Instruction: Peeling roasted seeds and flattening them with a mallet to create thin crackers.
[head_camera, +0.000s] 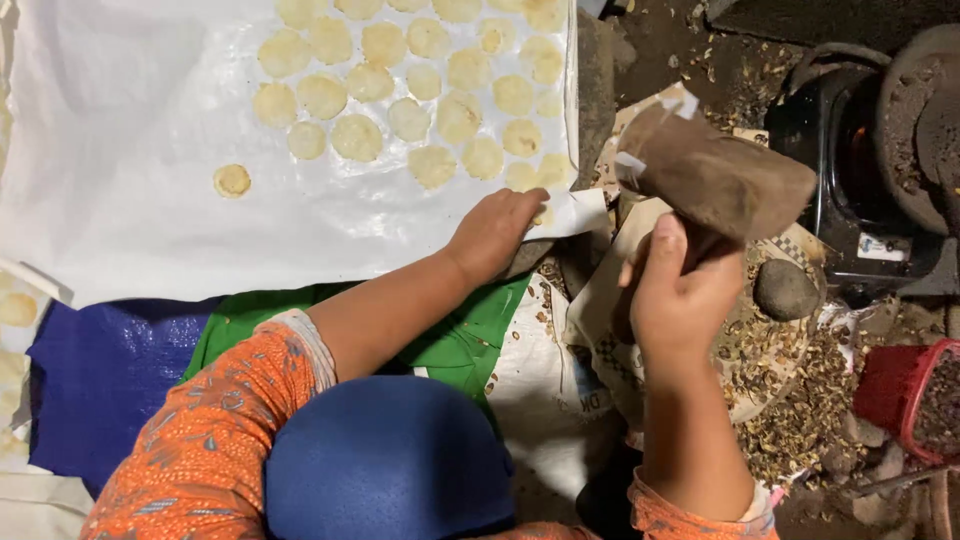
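The right hand (680, 295) is clenched around the handle of a brown mallet (718, 180), whose thick, blunt head tilts up and to the right above the fist; a scrap of pale tape or paper clings to the head's left end. Just right of the hand, a rounded dark stone (786, 290) lies on a flat work pad (790, 370) strewn with brown husks and crumbs (800, 400). Further right, at the frame's edge, stands a red basket (895, 390), and above it a dark stove (850, 130) with a round pot or pan on it.

The left hand (495, 232) rests palm down on the lower right corner of a white plastic sheet (130, 130), fingers curled over a pale disc at the sheet's edge; whether it grips that disc cannot be told. From that corner the sheet spreads up and left, and many flattened pale yellow discs (420, 90) lie in loose rows along its upper right part. One disc (232, 180) sits apart, to the left of the rest.

Beneath the sheet's lower edge lie a green cloth (460, 345) and a blue tarp (110, 370). The person's forearms come up from the bottom edge in orange patterned sleeves (220, 430), with a blue-clad knee (390, 460) between them.
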